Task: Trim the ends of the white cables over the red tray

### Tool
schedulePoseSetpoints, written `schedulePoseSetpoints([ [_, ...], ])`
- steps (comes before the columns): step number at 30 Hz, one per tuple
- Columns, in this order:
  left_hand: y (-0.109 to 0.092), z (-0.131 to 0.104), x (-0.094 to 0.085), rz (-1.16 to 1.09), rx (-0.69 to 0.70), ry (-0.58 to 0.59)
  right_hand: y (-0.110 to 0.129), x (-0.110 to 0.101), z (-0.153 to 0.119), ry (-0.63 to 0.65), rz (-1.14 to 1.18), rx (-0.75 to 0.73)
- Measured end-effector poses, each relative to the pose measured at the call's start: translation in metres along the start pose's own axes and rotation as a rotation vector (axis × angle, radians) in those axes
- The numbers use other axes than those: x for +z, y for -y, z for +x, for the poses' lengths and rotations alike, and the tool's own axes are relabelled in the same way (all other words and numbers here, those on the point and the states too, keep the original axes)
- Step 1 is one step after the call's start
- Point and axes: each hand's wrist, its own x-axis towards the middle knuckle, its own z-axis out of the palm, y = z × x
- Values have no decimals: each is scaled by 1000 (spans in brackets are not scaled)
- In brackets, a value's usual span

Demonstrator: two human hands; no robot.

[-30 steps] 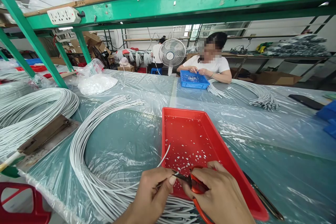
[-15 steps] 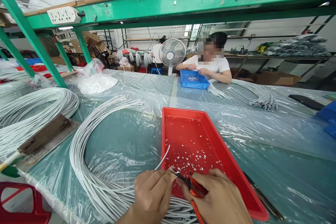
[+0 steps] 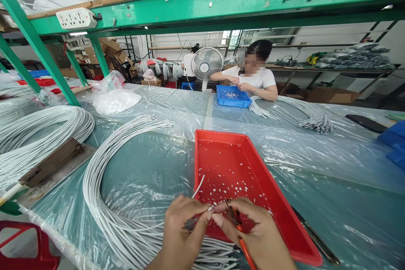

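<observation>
My left hand (image 3: 183, 230) is closed, thumb and forefinger pinching a white cable end (image 3: 210, 208) over the near part of a red tray (image 3: 228, 141). A white cable length (image 3: 199, 185) with a dark tip curves up behind that hand; whether it is the same cable cannot be seen. My right hand (image 3: 261, 230) grips orange-handled cutters (image 3: 246, 254), their dark jaws pointing up and away from the cable. The right thumb and forefinger tips meet at the cable end. Small white scraps lie in the tray. A bundle of white cables (image 3: 98, 185) curves beneath my left hand.
Metal tweezers (image 3: 316, 236) lie right of the tray. Further left are a second cable coil (image 3: 76, 118) and a metal-and-wood fixture (image 3: 57, 164). Across the table a co-worker (image 3: 259, 76) works over a blue tray (image 3: 232, 97). A green shelf beam (image 3: 190, 12) spans overhead.
The cutters' jaws have swung up and away from the cable end. My right thumb and forefinger have come to the cable end held by my left hand.
</observation>
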Motion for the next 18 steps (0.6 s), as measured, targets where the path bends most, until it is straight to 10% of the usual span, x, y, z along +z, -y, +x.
schedulePoseSetpoints([
  [7,-1,-16,11,-71,64,-96,2,8,-1,-76,199,116],
  [13,-2,-29,29,-815,-641,83,8,10,-3,-156,285,171],
  [18,-7,-17,34,-1184,-805,-177,11,12,-5,-52,489,235],
])
